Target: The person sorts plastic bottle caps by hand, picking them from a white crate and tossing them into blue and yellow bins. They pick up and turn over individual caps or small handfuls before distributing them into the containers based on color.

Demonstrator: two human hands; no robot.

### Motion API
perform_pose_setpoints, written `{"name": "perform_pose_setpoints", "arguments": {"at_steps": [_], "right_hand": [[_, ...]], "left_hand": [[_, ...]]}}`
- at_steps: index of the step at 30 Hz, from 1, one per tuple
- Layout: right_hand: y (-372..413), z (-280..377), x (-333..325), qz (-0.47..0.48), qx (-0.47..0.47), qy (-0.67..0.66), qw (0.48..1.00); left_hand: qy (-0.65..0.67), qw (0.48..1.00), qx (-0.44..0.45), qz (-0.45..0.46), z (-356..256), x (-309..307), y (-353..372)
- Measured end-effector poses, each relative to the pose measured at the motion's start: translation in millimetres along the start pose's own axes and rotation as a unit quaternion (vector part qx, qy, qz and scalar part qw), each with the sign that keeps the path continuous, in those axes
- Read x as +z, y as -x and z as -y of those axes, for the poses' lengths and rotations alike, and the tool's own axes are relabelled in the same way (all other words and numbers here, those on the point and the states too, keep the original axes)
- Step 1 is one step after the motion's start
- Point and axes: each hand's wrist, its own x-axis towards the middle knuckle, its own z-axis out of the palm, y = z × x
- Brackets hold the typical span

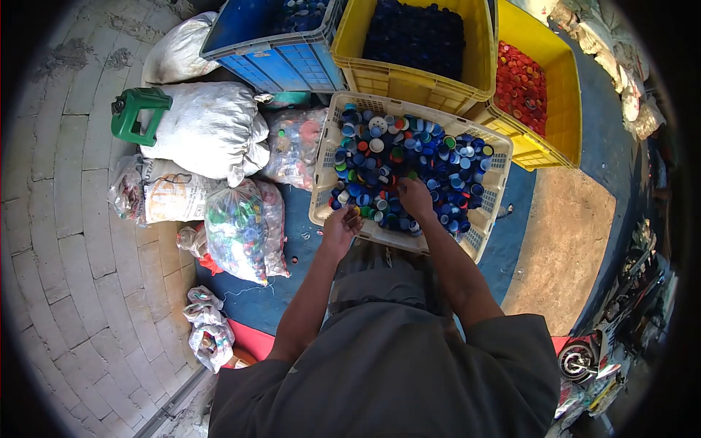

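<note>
A white slatted crate (504, 157) holds a mass of bottle caps (431, 157), mostly blue, with some white, green, red and orange ones. Over the crate's near left edge is my left hand (342, 228), its fingers curled together by a few caps; what they hold, if anything, is too small to name. My right hand (415, 196) reaches down into the middle of the caps, fingers pressed together and pointing away from me, close to a green cap. The fingertips are partly lost among the caps.
Behind the crate stand a blue bin (281, 66), a yellow bin with dark blue caps (416, 91) and another yellow bin with red caps (566, 95). Filled sacks (208, 128), bags of caps (237, 230) and a green jerrycan (131, 120) lie at the left.
</note>
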Motion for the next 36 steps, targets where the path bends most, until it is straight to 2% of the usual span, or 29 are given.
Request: {"name": "perform_pose_setpoints", "arguments": {"at_steps": [2, 5, 11, 17, 21, 23, 25, 28, 29, 32, 33, 36], "right_hand": [[-6.4, 1.1, 2.6, 0.018, 0.028, 0.023, 0.999], [-15.3, 6.4, -1.5, 0.115, 0.074, 0.043, 0.990], [-14.4, -0.5, 14.3, 0.095, 0.058, 0.094, 0.989], [-7.9, -14.5, 18.1, 0.000, 0.104, -0.007, 0.995], [2.2, -8.3, -19.2, -0.024, 0.214, -0.241, 0.946], [7.1, -15.7, -31.4, -0.037, 0.274, -0.365, 0.889], [16.8, -23.0, -45.0, -0.039, 0.270, -0.496, 0.825], [34.6, -40.4, -58.2, -0.034, 0.246, -0.632, 0.734], [41.4, -45.4, -59.0, -0.030, 0.235, -0.668, 0.706], [68.1, -46.5, -72.1, -0.048, 0.240, -0.767, 0.593], [74.1, -42.4, -75.7, -0.058, 0.234, -0.785, 0.570], [88.9, -29.8, -83.7, -0.087, 0.226, -0.798, 0.552]], "left_hand": [[-0.009, 1.000, 0.010, -0.006, -0.4, 2.3, 3.8], [-0.018, 1.000, 0.012, -0.010, -2.9, 3.8, 6.2], [-0.022, 1.000, 0.007, -0.014, -3.5, 3.1, 8.9], [-0.041, 0.999, -0.003, -0.021, -1.9, 5.6, 4.0], [-0.102, 0.994, -0.005, -0.026, -5.9, 20.7, -1.9], [-0.157, 0.988, 0.010, -0.009, -5.2, 27.3, -13.2], [-0.218, 0.975, 0.030, 0.007, -5.4, 38.4, -22.5], [-0.413, 0.905, 0.101, 0.022, -2.5, 53.8, -42.4], [-0.471, 0.863, 0.179, 0.039, 2.3, 53.5, -53.3], [-0.593, 0.751, 0.265, 0.120, 7.5, 72.5, -70.3], [-0.614, 0.724, 0.275, 0.147, 10.6, 76.4, -75.4], [-0.703, 0.631, 0.264, 0.198, 21.8, 82.6, -85.1]]}}
